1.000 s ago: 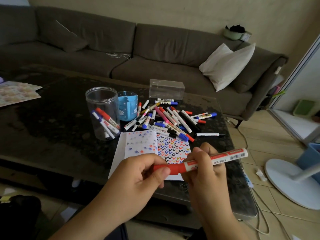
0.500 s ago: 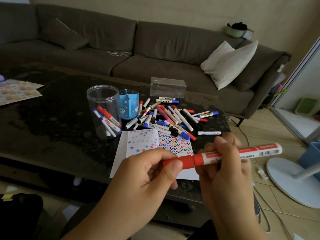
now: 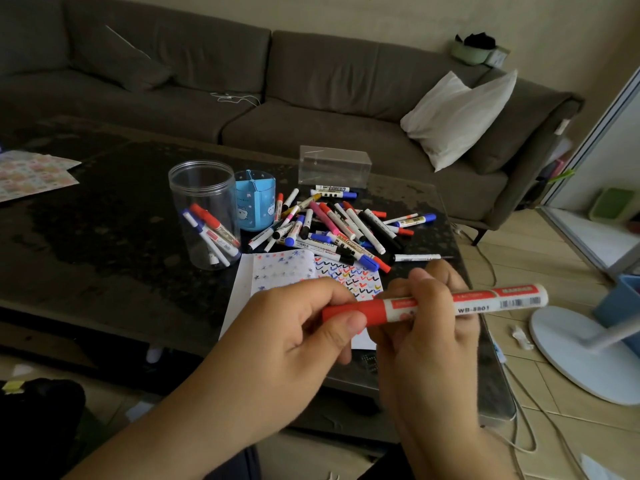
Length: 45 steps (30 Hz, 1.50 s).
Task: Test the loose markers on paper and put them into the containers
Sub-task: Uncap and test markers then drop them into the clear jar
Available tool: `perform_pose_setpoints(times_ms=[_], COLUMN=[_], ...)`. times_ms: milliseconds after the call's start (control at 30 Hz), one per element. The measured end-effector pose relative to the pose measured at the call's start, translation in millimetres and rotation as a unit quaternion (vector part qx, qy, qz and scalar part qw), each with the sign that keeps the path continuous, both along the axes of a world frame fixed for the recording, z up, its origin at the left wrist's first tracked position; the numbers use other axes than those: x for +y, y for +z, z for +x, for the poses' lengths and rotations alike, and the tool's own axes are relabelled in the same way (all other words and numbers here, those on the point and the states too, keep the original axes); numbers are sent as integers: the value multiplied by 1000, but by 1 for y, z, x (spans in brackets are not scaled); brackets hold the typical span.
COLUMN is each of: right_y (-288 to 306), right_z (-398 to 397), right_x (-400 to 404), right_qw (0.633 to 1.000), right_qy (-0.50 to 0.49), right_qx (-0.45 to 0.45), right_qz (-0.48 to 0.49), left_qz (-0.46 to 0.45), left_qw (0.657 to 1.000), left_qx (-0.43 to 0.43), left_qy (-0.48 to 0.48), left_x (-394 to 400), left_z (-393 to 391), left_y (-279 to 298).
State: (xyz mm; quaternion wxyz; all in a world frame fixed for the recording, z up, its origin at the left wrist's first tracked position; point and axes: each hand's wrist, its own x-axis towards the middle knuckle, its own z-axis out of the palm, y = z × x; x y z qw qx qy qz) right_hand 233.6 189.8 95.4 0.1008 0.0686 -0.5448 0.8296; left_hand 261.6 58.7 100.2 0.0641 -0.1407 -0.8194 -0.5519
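A: What are the hands holding?

B: One red whiteboard marker (image 3: 450, 304), level above the near tabletop (image 3: 104, 271) edge. The left hand (image 3: 294, 327) pinches its red cap (image 3: 349, 311); the right hand (image 3: 429, 327) curls round the white barrel.

A: And beyond them?

B: The test paper (image 3: 277, 271) with coloured ticks lies just under the hands. Behind it, a heap of loose markers (image 3: 339, 226). Left of the heap stand a clear jar (image 3: 202, 188) holding a few markers and a blue divided pen holder (image 3: 256, 202); a clear box (image 3: 334, 166) sits behind.
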Motion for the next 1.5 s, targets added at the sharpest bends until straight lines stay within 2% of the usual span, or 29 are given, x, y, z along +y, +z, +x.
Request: perform_pose_setpoints(times_ms=[100, 200, 333, 400, 467, 533, 567, 633, 667, 700, 800, 900, 1000, 1133, 1233, 1333, 1467, 1500], right_y=[-9, -23, -36, -39, -39, -30, -26, -20, -19, -18, -20, -18, 0, 38, 48, 34, 9, 4], right_z=[-11, -31, -52, -58, -63, -65, -68, -76, -80, -84, -98, -115, -136, -163, -182, -200, -216, -217], right_x=[-7, -10, -2, 6, 14, 12, 7, -11, -21, -32, -58, -75, -94, -129, -155, -178, -186, -184], right_qw=[999, 997, 970, 954, 920, 857, 812, 713, 684, 672, 677, 703, 763, 846, 874, 867, 786, 781], right_qy=[-4, 19, 137, 90, -38, -76, -45, 39, 75, 102, 148, 127, 84, 11, 16, 38, 100, 119], right_qx=[-25, -80, -195, -246, -181, 9, 105, 223, 242, 247, 257, 248, 209, 255, 243, 218, 161, 144], right_qz=[-26, 10, 54, 148, 345, 509, 573, 664, 684, 691, 673, 655, 605, 468, 420, 447, 589, 596], left_qz=[11, 7, -22, -48, -94, -138, -159, -197, -210, -221, -254, -248, -249, -255, -247, -237, -239, -240], left_qw=[1000, 998, 994, 989, 983, 976, 973, 967, 964, 962, 947, 934, 918, 902, 904, 909, 915, 915], left_qx=[-16, -57, -67, -57, -50, -42, -38, -31, -27, -23, -2, 6, 12, 22, 25, 22, 15, 13], left_qy=[10, 16, 82, 124, 152, 161, 161, 159, 159, 161, 199, 258, 309, 347, 347, 342, 326, 323], left_x=[0, -5, -25, -38, -49, -55, -57, -60, -62, -65, -82, -108, -135, -155, -156, -158, -162, -162], left_z=[-12, -29, -50, -54, -55, -54, -54, -55, -56, -57, -62, -68, -73, -81, -88, -96, -104, -106], left_y=[-6, -20, -32, -33, -32, -28, -26, -22, -22, -22, -26, -30, -29, -28, -32, -38, -46, -48])
